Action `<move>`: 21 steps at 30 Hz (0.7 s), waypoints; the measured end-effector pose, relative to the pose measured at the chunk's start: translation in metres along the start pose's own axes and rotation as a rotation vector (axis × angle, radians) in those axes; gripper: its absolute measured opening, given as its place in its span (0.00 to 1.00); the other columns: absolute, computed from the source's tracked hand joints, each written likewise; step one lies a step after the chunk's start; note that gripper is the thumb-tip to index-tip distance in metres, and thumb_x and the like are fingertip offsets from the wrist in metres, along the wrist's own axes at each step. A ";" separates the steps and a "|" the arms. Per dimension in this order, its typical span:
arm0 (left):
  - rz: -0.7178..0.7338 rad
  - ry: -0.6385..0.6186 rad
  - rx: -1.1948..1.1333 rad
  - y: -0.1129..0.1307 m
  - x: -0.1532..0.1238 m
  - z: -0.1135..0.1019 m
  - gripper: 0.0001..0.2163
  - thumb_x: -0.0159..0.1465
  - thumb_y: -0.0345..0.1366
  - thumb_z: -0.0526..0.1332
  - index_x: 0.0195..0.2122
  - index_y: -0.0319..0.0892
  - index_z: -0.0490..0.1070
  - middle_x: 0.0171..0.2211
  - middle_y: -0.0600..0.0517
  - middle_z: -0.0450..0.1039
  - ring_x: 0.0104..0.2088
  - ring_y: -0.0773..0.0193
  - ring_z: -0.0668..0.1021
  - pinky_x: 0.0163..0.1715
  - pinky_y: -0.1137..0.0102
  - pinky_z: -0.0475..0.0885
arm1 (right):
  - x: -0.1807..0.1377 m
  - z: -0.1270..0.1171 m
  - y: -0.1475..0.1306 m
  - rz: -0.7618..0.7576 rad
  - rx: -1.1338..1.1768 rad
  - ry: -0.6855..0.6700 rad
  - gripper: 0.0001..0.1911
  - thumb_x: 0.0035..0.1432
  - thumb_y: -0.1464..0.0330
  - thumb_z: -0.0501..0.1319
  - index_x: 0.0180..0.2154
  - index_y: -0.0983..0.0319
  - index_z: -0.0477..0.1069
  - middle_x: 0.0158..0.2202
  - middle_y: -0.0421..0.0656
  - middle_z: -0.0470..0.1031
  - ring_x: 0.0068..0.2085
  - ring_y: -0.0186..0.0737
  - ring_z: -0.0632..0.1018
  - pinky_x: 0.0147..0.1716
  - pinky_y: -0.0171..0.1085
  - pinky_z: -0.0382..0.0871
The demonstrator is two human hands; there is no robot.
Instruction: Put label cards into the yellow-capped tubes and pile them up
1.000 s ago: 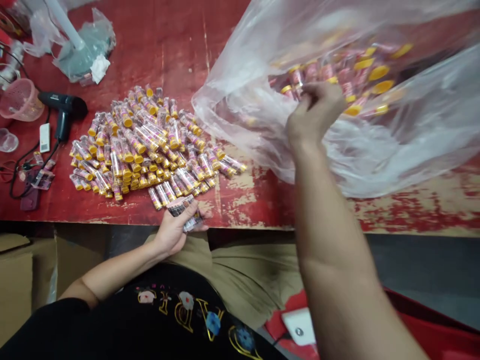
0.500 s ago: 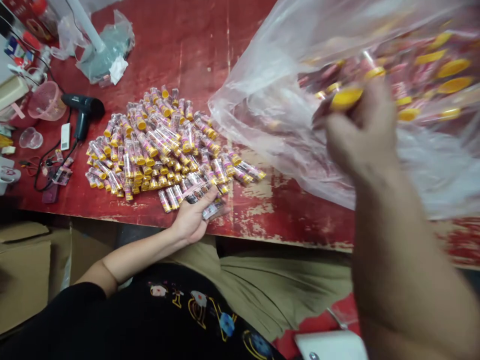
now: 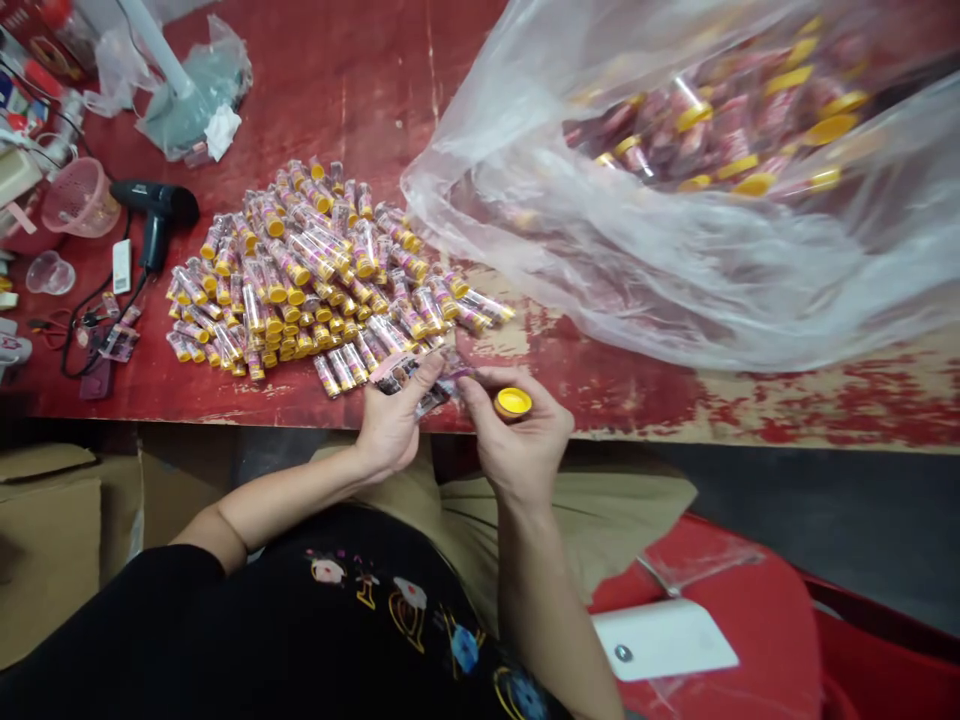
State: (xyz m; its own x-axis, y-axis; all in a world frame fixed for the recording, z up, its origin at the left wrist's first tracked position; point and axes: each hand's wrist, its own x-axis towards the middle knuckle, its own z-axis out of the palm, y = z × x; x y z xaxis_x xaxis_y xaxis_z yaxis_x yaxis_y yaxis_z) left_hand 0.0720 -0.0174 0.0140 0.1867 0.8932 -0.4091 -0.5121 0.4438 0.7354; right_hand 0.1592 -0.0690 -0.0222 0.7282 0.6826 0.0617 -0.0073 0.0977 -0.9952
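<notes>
At the table's front edge my left hand (image 3: 386, 435) is closed on a few flat printed plastic sleeves (image 3: 397, 372), thumb on top. Beside it, my right hand (image 3: 529, 450) grips a yellow-capped tube (image 3: 514, 402), its round yellow end facing up; the rest is hidden by the fingers. The fingertips of both hands nearly meet at the sleeves' right end; whether the tube touches a sleeve I cannot tell. Just beyond my left hand lies a heap of wrapped clear tubes (image 3: 300, 270) with yellow ends.
A big translucent plastic bag (image 3: 637, 290) with more yellow-capped tubes (image 3: 727, 130) lies open at right. On the left are a hair dryer (image 3: 157, 215) with its cord, a pink basket (image 3: 79, 200) and a lamp base (image 3: 180, 110). A white device (image 3: 664, 640) rests on a red stool (image 3: 772, 630).
My right hand has come out of the bag with a yellow-capped tube and moved left and down to my left hand. The bag's near side has sagged. My left hand still holds the sleeves.
</notes>
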 end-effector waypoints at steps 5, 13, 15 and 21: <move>0.021 -0.009 0.018 0.002 -0.004 0.001 0.22 0.43 0.43 0.83 0.26 0.39 0.73 0.25 0.59 0.74 0.28 0.73 0.75 0.34 0.76 0.72 | -0.007 -0.001 -0.002 0.086 0.110 -0.057 0.20 0.58 0.51 0.72 0.30 0.61 0.74 0.22 0.35 0.68 0.23 0.29 0.68 0.26 0.31 0.67; -0.226 0.083 0.015 0.012 -0.006 0.001 0.22 0.50 0.39 0.81 0.44 0.41 0.79 0.33 0.56 0.79 0.29 0.70 0.78 0.35 0.72 0.78 | -0.017 -0.025 -0.036 0.034 0.468 0.064 0.19 0.54 0.53 0.76 0.45 0.53 0.79 0.39 0.39 0.73 0.41 0.33 0.77 0.47 0.36 0.76; -0.251 0.088 0.021 0.012 -0.008 0.000 0.23 0.50 0.38 0.81 0.45 0.41 0.79 0.34 0.56 0.80 0.30 0.69 0.80 0.38 0.71 0.80 | -0.020 -0.024 -0.037 0.019 0.476 0.106 0.21 0.53 0.52 0.76 0.46 0.51 0.80 0.40 0.38 0.73 0.41 0.33 0.77 0.44 0.35 0.76; -0.338 0.064 0.022 0.014 -0.015 -0.001 0.19 0.51 0.38 0.81 0.41 0.40 0.78 0.32 0.56 0.80 0.32 0.69 0.82 0.39 0.70 0.83 | -0.026 -0.014 -0.018 -0.240 0.261 0.251 0.20 0.53 0.57 0.77 0.47 0.54 0.81 0.40 0.40 0.80 0.41 0.37 0.81 0.42 0.37 0.77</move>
State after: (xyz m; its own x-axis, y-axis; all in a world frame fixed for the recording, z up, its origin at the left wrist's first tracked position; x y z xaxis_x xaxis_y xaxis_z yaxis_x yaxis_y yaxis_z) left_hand 0.0617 -0.0253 0.0300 0.2896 0.6891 -0.6643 -0.4114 0.7163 0.5636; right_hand 0.1500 -0.0983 -0.0066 0.8742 0.4242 0.2364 0.0331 0.4336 -0.9005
